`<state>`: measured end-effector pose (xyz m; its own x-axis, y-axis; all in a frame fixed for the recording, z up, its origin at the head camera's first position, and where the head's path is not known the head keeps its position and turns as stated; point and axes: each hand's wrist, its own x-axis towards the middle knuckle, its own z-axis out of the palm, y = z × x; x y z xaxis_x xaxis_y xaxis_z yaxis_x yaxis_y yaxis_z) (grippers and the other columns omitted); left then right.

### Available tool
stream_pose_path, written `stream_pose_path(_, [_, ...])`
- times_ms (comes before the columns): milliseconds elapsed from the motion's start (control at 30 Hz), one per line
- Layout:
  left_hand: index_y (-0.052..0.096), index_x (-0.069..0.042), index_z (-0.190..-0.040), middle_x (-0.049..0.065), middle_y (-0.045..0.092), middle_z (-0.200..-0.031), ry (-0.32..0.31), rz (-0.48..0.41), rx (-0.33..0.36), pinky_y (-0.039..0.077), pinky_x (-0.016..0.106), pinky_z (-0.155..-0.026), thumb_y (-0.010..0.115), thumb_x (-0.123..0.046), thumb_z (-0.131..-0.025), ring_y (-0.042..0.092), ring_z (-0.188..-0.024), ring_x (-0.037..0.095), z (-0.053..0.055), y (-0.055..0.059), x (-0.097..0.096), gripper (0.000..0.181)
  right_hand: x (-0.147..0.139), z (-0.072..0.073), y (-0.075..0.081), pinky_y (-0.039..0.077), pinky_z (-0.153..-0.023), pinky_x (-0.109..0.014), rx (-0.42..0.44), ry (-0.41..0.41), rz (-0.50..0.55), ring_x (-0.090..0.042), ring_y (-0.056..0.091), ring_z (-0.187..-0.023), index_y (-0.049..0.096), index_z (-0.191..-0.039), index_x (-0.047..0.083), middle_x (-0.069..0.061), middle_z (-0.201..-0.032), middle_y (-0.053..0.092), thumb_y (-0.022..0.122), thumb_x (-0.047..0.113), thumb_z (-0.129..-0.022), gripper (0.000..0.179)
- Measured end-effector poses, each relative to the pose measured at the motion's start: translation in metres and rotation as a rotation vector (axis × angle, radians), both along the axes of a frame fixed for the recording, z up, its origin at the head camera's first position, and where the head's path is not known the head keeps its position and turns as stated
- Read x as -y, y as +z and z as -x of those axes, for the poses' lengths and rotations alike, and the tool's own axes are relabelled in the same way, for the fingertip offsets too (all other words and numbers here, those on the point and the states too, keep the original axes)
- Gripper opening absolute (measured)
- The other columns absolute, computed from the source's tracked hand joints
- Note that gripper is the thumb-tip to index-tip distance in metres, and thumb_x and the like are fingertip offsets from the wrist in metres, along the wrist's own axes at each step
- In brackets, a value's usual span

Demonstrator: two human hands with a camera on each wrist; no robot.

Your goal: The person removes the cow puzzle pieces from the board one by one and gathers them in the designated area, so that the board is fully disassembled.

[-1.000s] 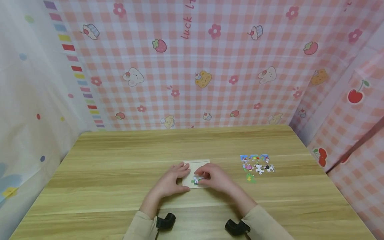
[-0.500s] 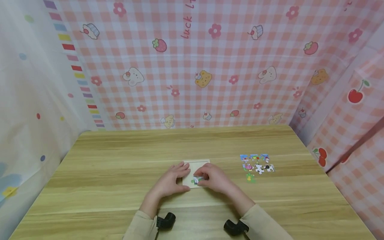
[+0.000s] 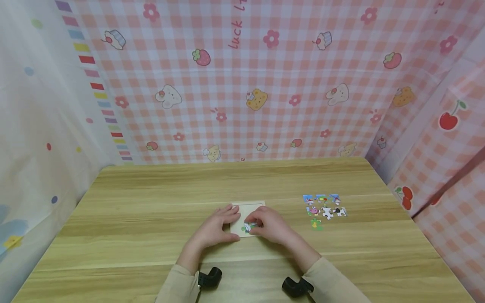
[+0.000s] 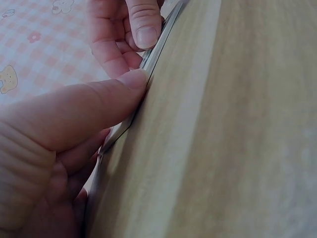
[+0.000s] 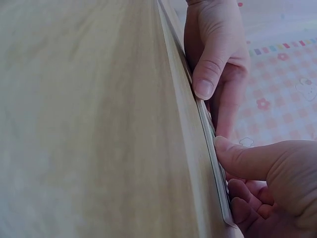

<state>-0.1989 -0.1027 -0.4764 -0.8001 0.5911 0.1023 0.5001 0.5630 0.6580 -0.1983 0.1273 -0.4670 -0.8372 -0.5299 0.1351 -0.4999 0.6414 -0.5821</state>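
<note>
A small pale puzzle board [image 3: 248, 209] lies flat on the table. My left hand [image 3: 216, 227] rests at its left side, fingers stretched over the edge and thumb at the near corner. With bent thumb and forefinger, my right hand [image 3: 273, 225] pinches a white, blue and green puzzle piece [image 3: 248, 227] low on the board. Part of that piece is hidden under the fingers. Both wrist views look along the board's thin edge, with the left thumb [image 4: 133, 79] and the right thumb [image 5: 225, 146] at it.
Several loose puzzle pieces [image 3: 327, 213] lie in rows on the wooden table [image 3: 151, 198], right of the board. One green piece [image 3: 316, 224] sits nearest me. A pink checked curtain [image 3: 242, 84] hangs behind the table. Black wrist mounts [image 3: 210, 277] stick out over the tabletop.
My right hand and wrist have shifted very slightly left, still at the same piece. The left hand, the board and the loose pieces stay where they were.
</note>
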Motion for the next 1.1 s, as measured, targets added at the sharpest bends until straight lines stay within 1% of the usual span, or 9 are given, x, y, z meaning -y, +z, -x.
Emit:
stream_pose_path(100, [0.055,0.003,-0.137,0.015,0.044,-0.151,0.002,-0.002,0.008,0.014,0.056,-0.118,0.081,-0.024,-0.084,0.028,-0.145,0.034,0.0000,0.0011,-0.0004,0.065,0.0005,-0.0005,0.0009,0.045,-0.069,-0.027,-0.001,-0.001,-0.004,-0.009,0.051,-0.078,0.074,-0.104,0.013,0.005,-0.089,0.058,0.080,0.014,-0.083,0.022])
stream_pose_path(433, [0.055,0.004,-0.137,0.015,0.044,-0.150,0.004,0.000,0.001,0.015,0.057,-0.118,0.081,-0.022,-0.084,0.029,-0.145,0.035,-0.0004,0.0030,-0.0009,0.065,0.0014,-0.0010,0.0019,0.044,-0.068,-0.027,-0.006,-0.007,-0.012,-0.010,0.050,-0.078,0.075,-0.105,0.012,0.005,-0.090,0.058,0.081,0.013,-0.082,0.023])
stream_pose_path(867, [0.055,0.003,-0.137,0.013,0.043,-0.151,0.013,-0.002,0.004,0.014,0.056,-0.118,0.081,-0.023,-0.083,0.028,-0.145,0.033,0.0003,-0.0009,-0.0006,0.065,0.0012,-0.0021,0.0005,0.042,-0.069,-0.028,0.050,-0.039,0.051,-0.011,0.048,-0.077,0.072,-0.102,0.014,0.004,-0.087,0.053,0.081,0.010,-0.082,0.022])
stream_pose_path(1033, [0.055,0.001,-0.138,0.010,0.043,-0.152,0.020,0.004,0.011,0.014,0.053,-0.119,0.081,-0.023,-0.083,0.027,-0.146,0.031,-0.0001,0.0000,-0.0007,0.065,0.0008,-0.0020,-0.0002,0.043,-0.071,-0.028,0.046,-0.033,0.063,-0.011,0.048,-0.079,0.070,-0.100,0.016,0.004,-0.087,0.053,0.080,0.010,-0.082,0.022])
stream_pose_path(1100, [0.055,0.001,-0.138,0.011,0.043,-0.152,0.019,0.003,0.009,0.014,0.054,-0.119,0.081,-0.023,-0.083,0.027,-0.146,0.031,-0.0005,0.0004,-0.0007,0.066,0.0003,-0.0020,-0.0008,0.043,-0.071,-0.029,0.044,-0.028,0.068,-0.011,0.049,-0.079,0.069,-0.101,0.016,0.004,-0.087,0.054,0.080,0.009,-0.083,0.022])
